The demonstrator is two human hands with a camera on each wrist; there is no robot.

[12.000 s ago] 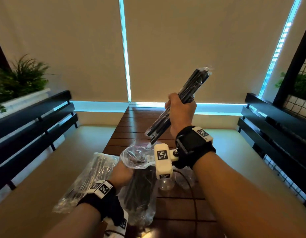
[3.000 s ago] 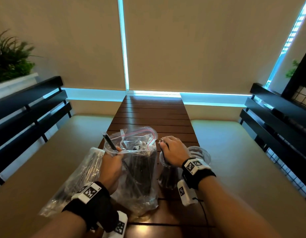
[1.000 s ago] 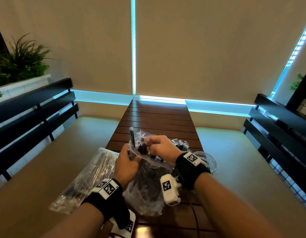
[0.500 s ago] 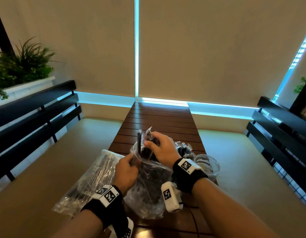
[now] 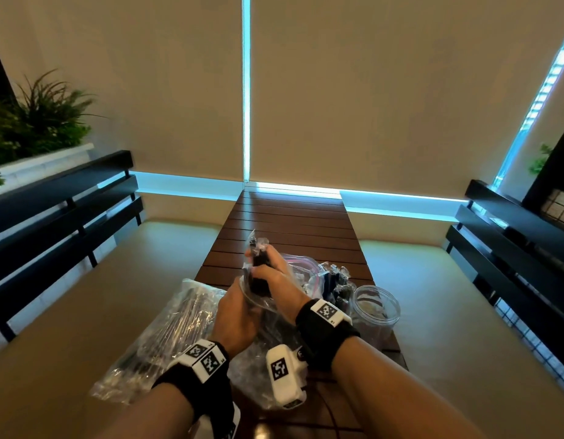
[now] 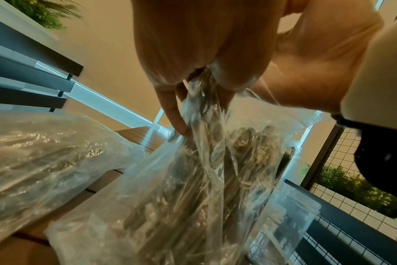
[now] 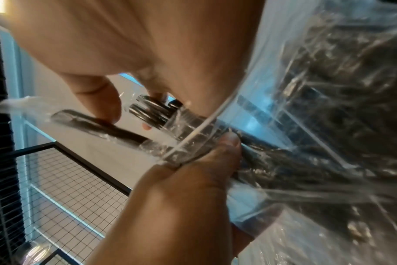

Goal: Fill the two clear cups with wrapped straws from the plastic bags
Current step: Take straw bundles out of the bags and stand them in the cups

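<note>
An open clear plastic bag [image 5: 268,343] of black wrapped straws stands on the wooden table [image 5: 290,223]. My left hand [image 5: 242,293] pinches the bag's rim; in the right wrist view its thumb [image 7: 224,145] presses the plastic. My right hand [image 5: 263,259] grips a bundle of wrapped straws [image 5: 258,248] rising out of the bag's mouth, and the straw ends [image 7: 147,111] show between its fingers. To the right stands a clear cup [image 5: 377,307], which looks empty. A second cup [image 5: 336,282] holding straws is partly hidden behind my right wrist.
A second bag of straws [image 5: 166,337] lies flat at the table's left edge, also seen as the bag [image 6: 34,152] in the left wrist view. Black benches [image 5: 62,210] flank the table on both sides. Blinds close off the far end.
My right hand has closed round a bundle of straws in the bag and lifted it a little out of the mouth. The left hand keeps hold of the bag's rim.
</note>
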